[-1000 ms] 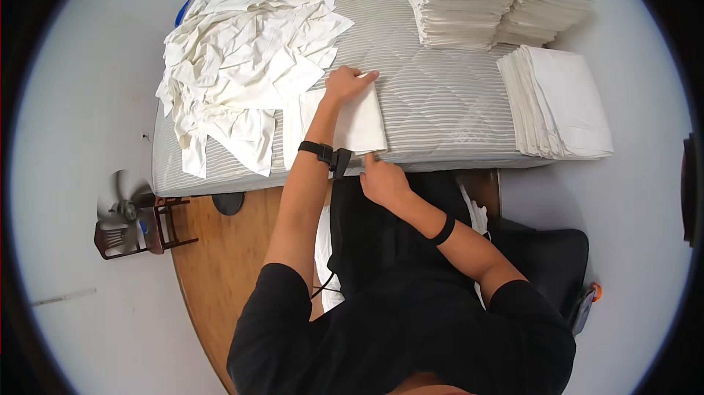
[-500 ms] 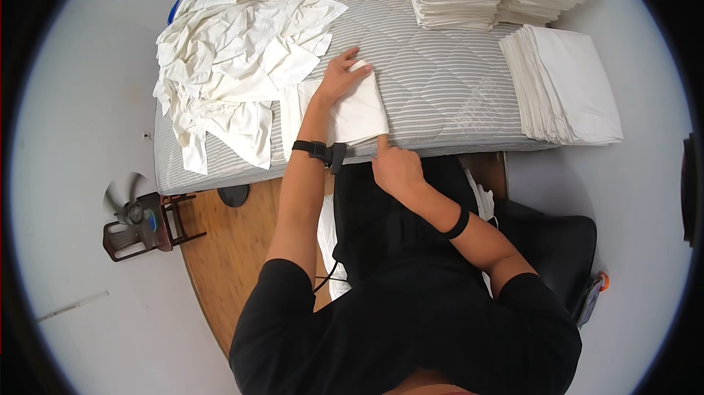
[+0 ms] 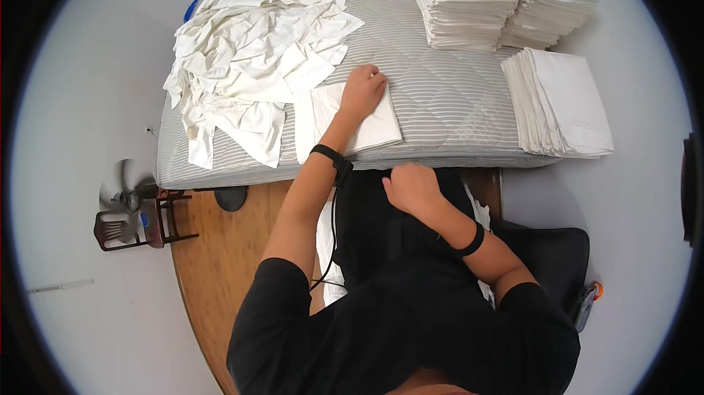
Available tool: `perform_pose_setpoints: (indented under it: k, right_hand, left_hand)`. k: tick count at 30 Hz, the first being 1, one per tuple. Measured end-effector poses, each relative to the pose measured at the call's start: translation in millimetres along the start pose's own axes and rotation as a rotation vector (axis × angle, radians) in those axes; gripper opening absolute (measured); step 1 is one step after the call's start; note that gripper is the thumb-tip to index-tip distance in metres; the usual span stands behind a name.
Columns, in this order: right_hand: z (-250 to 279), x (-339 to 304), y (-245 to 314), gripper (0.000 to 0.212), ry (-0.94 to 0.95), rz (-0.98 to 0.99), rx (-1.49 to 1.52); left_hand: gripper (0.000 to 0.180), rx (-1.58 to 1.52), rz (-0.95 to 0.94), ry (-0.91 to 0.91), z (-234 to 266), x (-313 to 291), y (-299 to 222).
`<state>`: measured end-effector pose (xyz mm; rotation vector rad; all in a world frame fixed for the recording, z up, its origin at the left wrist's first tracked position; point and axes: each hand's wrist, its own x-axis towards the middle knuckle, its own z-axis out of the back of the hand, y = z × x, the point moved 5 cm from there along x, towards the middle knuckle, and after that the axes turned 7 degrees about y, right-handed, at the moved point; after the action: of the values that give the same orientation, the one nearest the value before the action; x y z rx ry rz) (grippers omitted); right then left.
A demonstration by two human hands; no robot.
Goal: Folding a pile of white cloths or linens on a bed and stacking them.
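Observation:
A folded white cloth [image 3: 378, 125] lies near the front edge of the striped mattress. My left hand [image 3: 363, 92] is on its upper part, the bent fingers closed at the far edge of the cloth; the hand and forearm cover the middle. My right hand [image 3: 413, 189] is drawn back in front of my body, just off the mattress edge. Its fingers are curled in, the thumb sticks out to the left, and nothing shows in it. To the left of the folded cloth spreads a loose heap of crumpled white cloths [image 3: 249, 50].
Tall stacks of folded white cloths [image 3: 469, 6] stand at the far right of the mattress [image 3: 440, 101]. A lower stack [image 3: 568, 105] sits at its right front. A black chair [image 3: 546, 255] is at my right; a fan [image 3: 130, 198] and wooden chair [image 3: 114, 232] are at far left.
My right hand has pulled back from the cloth's front edge toward my body, its pointing finger now curled. My left hand's fingers have bent in over the cloth. The view has shifted slightly.

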<state>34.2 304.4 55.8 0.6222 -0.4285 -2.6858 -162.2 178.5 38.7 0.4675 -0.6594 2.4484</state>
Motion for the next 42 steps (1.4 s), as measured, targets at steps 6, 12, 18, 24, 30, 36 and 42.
perform_pose_setpoints:
  k: [6,12,18,24,30,36,42]
  right_hand:
    - [82,59,39,0.059,-0.586,0.234,0.154]
    - [31,125,11,0.079,-0.696,0.147,0.082]
    - [7,108,-25,0.074,-0.513,0.083,-0.068]
    - [7,68,-33,0.066,-0.472,0.101,-0.155]
    - [6,45,-36,0.063,-0.506,0.167,-0.147]
    - [38,51,-53,0.051,-0.352,0.132,0.209]
    - [63,123,-64,0.044,-0.407,-0.01,0.674]
  left_hand:
    - [0.014,-0.116,0.045,0.16,-2,-6,-2]
    - [0.03,0.101,-0.274,0.13,-4,-26,-4]
    - [0.034,-0.006,-0.142,0.308,-6,-14,-6]
    - [0.04,-0.01,-0.036,0.409,-2,-33,20]
    - [0.035,0.195,0.118,0.098,56,-61,80]
    - [0.031,0.107,0.607,-0.383,130,-123,83]
    - [0.053,-0.167,1.009,0.129,123,-176,99]
